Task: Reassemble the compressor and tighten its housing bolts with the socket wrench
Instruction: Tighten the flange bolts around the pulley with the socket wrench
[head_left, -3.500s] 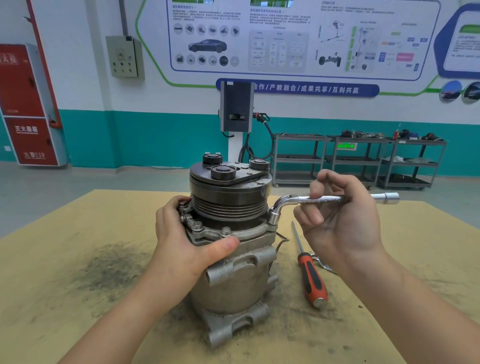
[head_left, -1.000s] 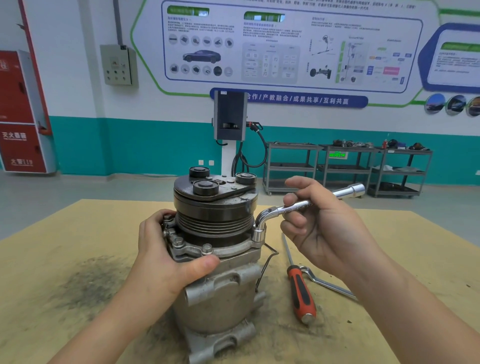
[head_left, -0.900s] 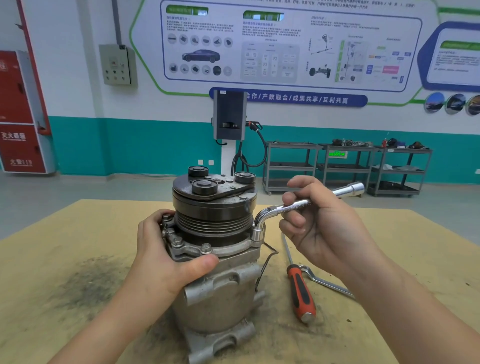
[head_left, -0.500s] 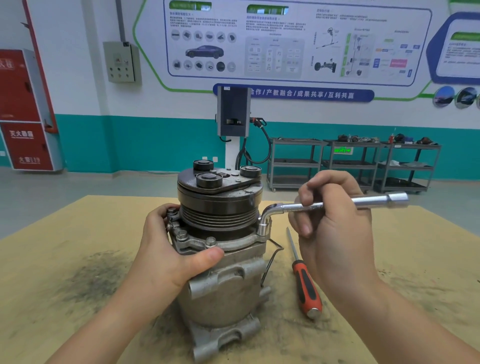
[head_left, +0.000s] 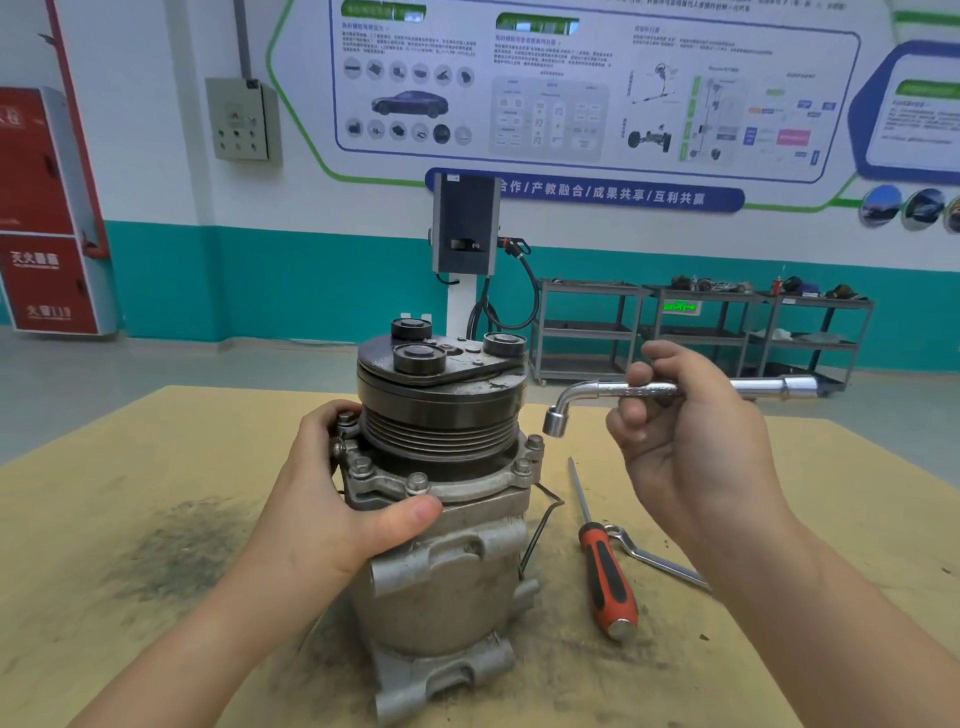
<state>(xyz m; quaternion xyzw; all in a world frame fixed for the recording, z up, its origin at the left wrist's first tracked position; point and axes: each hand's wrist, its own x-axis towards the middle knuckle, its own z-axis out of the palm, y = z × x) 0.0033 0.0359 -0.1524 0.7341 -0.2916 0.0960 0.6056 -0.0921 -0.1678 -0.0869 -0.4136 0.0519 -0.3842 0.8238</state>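
A grimy cast-aluminium compressor with a dark ribbed pulley and a black clutch plate on top is seen standing upright on a dust-smeared tan wooden table. Its body is clasped by the left hand: the thumb is pressed across the front of the housing flange, and the fingers are curled round the flange's far left edge, beside a row of small hex-headed housing bolts that stand along the flange rim.

A polished chrome L-shaped socket wrench is gripped by the right hand to the right of the compressor, the fingers wrapped over its horizontal shaft and the palm turned up. The wrench's short bent end is pointed downward, and its open socket is held in the air just right of the pulley, above and apart from the bolt at the flange's right side. The long end of the shaft, with a second socket, is seen projecting right beyond the knuckles.

On the table right of the compressor, a screwdriver with a red-and-black handle is laid with its thin steel blade pointed away from the camera. A flat bright-metal spanner is laid just beside the handle, its ring end touching or nearly touching it; the rest is hidden by the right forearm. A thin black wire is looped from the compressor's right side.

Behind the compressor, a grey charging post is stood against a white-and-teal wall, with grey metal shelf trolleys further right.
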